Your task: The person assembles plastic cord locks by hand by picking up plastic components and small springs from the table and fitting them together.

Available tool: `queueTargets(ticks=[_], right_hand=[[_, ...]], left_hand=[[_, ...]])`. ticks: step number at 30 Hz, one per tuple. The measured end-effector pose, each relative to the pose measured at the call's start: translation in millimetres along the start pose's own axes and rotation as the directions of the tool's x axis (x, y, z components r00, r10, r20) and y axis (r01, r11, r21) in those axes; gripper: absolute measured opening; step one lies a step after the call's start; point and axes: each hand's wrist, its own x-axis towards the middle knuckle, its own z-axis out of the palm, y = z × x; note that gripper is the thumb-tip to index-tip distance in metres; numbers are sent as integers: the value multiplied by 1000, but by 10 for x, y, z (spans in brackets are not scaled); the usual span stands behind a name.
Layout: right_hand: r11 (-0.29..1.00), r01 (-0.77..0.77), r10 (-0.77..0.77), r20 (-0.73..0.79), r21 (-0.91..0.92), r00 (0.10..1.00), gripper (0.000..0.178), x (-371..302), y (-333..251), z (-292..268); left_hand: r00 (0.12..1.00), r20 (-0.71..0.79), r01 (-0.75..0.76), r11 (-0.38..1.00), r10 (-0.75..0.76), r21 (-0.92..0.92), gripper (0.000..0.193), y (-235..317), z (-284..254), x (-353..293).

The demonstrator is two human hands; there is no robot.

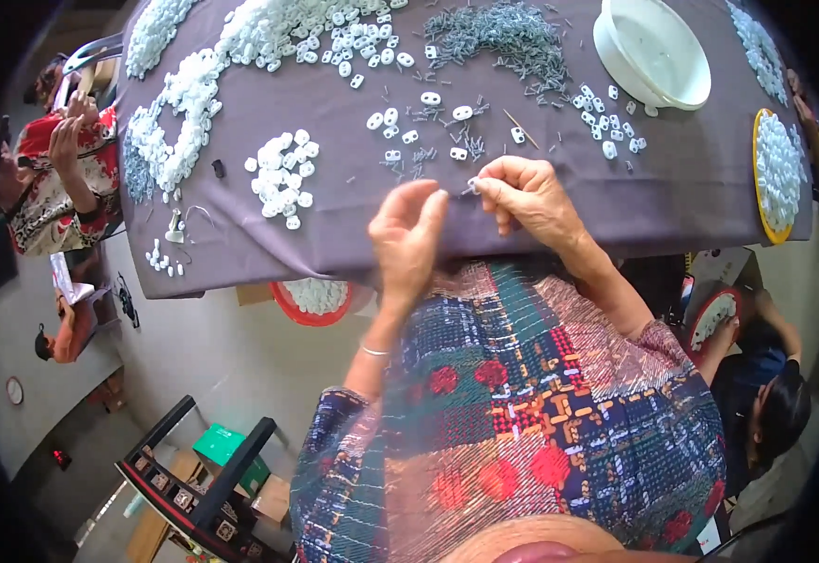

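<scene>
Above the cloth near the table's front edge, my right hand (533, 201) pinches a small grey-white piece (472, 187) between thumb and fingers. The piece is too small to make out fully. My left hand (405, 235) is raised just left of it, apart from the piece; motion smears its fingers, and whether they hold anything does not show. Just beyond the hands lie loose grey screws (474, 147) and several white oval two-hole plastic pieces (463, 113). A thin wooden stick (522, 129) lies beside them.
White pieces are heaped at the far left (278, 33), with a smaller pile (283, 178) nearer. Grey screws form a heap (503, 42) at the back. A white basin (651, 56) and a yellow-rimmed tray (764, 178) stand right. A red basin (311, 314) sits below the edge. Other people work nearby.
</scene>
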Motion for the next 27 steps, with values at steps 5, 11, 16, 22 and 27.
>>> queueTargets(ticks=[5, 11, 16, 22, 27], right_hand=[[999, 18, -13, -145, 37, 989, 15, 3, 57, -143], [999, 34, -29, -159, 28, 987, 15, 1, 66, -80], [998, 26, -18, -144, 58, 989, 15, 8, 104, -98], [999, 27, -23, -149, 26, 989, 13, 13, 98, -114], [999, 42, -40, -134, 16, 990, 14, 29, 105, -124]], left_hand=[[895, 168, -442, 771, 413, 458, 16, 167, 155, 672], [824, 449, -567, 513, 345, 644, 16, 87, 313, 1053], [854, 304, -519, 712, 421, 473, 15, 131, 236, 1000], [729, 297, -652, 492, 617, 578, 22, -10, -45, 483], [660, 486, -726, 320, 572, 608, 23, -195, -288, 284]])
